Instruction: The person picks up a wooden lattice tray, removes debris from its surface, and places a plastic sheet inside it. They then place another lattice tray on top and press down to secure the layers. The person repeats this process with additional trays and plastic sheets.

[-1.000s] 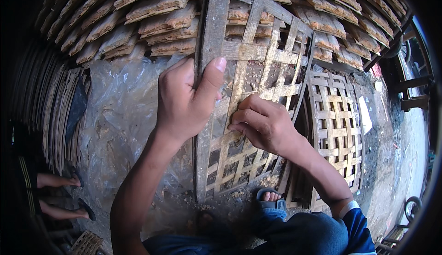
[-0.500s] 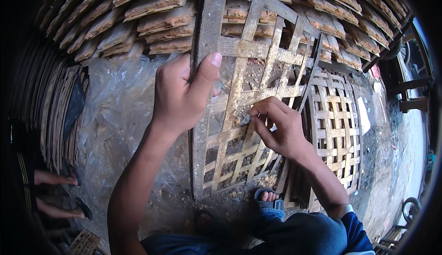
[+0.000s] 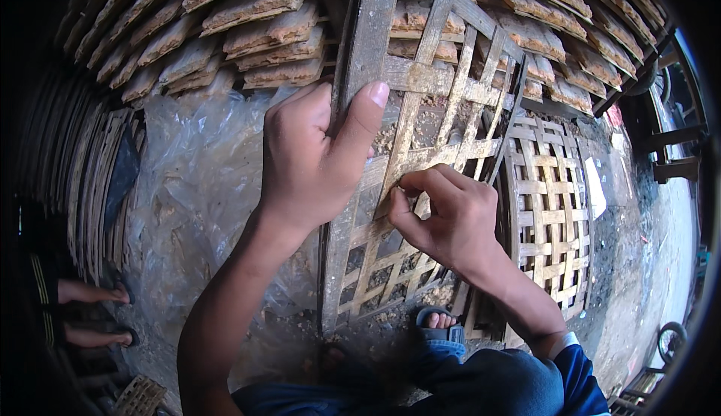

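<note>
The right hand (image 3: 454, 217) is up against the wooden lattice frame (image 3: 411, 104), thumb and forefinger drawn nearly together at a slat; whether this grip pinches the slat or a scrap on it, I cannot tell. Up and left of it, the left hand (image 3: 315, 146) is wrapped firmly around the frame's thick side rail (image 3: 369, 25), thumb on the near face, fingers curled behind. The lattice thus lies directly under the right grip and spreads rightward from the left grip; its lower end hangs below both, and its contact with the ground is unclear.

As for progress, the frame carries no slab, and its openings show through. Pale, patchy residue marks the slats above the right grip, so the work looks partway along, judging from these slats alone; how much residue is loose cannot be told.

Below the right grip are a sandalled foot (image 3: 439, 321) and pale crumbs (image 3: 390, 315) on the ground. To its right, near, a second lattice frame (image 3: 550, 215) lies apart from the hand. Left of the left grip spreads a crumpled clear plastic sheet (image 3: 210, 183). Farthest, beyond both grips, rise tiers of rough-edged brownish slabs (image 3: 259, 37).
</note>
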`<state>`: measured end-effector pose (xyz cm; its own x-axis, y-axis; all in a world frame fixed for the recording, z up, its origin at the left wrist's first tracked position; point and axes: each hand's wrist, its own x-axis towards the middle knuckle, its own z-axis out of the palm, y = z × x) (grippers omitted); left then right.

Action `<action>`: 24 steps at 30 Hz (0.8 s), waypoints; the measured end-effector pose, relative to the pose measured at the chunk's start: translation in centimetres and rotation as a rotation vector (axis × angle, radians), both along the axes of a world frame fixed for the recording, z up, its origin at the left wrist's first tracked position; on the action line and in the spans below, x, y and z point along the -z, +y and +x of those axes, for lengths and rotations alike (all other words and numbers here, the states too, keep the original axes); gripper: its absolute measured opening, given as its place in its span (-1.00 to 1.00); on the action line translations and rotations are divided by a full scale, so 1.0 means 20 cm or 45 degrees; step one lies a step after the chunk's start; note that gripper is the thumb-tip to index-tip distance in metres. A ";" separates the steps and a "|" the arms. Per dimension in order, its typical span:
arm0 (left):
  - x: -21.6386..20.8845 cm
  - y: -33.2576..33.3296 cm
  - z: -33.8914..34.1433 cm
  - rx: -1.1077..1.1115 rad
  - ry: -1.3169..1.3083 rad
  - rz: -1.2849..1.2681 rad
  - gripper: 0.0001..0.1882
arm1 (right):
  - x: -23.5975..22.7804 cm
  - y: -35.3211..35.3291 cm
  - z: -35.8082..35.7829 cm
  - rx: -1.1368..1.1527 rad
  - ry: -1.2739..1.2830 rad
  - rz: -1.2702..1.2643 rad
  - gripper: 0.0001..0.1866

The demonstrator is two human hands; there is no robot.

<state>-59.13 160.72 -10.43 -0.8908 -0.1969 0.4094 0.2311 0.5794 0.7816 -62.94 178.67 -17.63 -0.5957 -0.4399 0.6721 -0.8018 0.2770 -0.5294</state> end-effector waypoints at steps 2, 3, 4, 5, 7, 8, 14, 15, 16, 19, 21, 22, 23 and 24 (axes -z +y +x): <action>0.00 0.00 0.00 0.000 0.018 -0.039 -0.60 | 0.00 -0.01 0.00 0.033 0.075 0.014 -0.89; 0.00 0.00 -0.01 0.000 0.027 -0.039 -0.60 | 0.00 -0.02 0.00 0.046 0.083 0.028 -0.89; 0.01 0.00 -0.01 0.001 0.037 -0.040 -0.60 | -0.01 -0.02 0.00 0.059 0.090 0.042 -0.89; 0.01 0.00 -0.02 0.002 0.047 -0.041 -0.59 | -0.01 -0.02 0.00 0.073 0.099 0.055 -0.88; 0.02 -0.01 -0.02 -0.024 0.041 -0.058 -0.59 | 0.01 -0.04 -0.01 0.068 0.122 0.027 -0.88; 0.02 -0.01 -0.02 -0.039 0.035 -0.066 -0.58 | 0.03 -0.04 -0.01 0.064 0.132 0.014 -0.88; 0.01 -0.02 -0.02 -0.041 0.010 -0.035 -0.56 | 0.06 -0.04 -0.04 0.029 0.096 0.092 -0.86; 0.01 -0.02 -0.02 -0.035 0.011 -0.023 -0.57 | 0.06 -0.03 -0.05 0.005 0.106 0.061 -0.86; 0.01 -0.02 -0.02 -0.029 0.011 -0.011 -0.57 | 0.06 -0.02 -0.06 -0.019 0.115 0.029 -0.86; 0.03 -0.05 0.00 -0.014 0.017 0.003 -0.57 | 0.07 0.01 -0.08 -0.149 0.207 0.002 -0.76; 0.03 -0.05 0.00 -0.003 0.014 0.003 -0.57 | 0.09 0.02 -0.13 -0.248 0.352 -0.006 -0.69; 0.03 -0.05 0.00 -0.002 0.004 -0.006 -0.57 | 0.10 0.04 -0.14 -0.263 0.381 0.048 -0.66; 0.02 -0.05 0.00 -0.002 -0.007 -0.019 -0.57 | 0.10 0.04 -0.15 -0.285 0.383 0.053 -0.67; 0.02 -0.05 0.00 0.005 -0.002 -0.004 -0.57 | 0.10 0.04 -0.16 -0.306 0.385 0.058 -0.68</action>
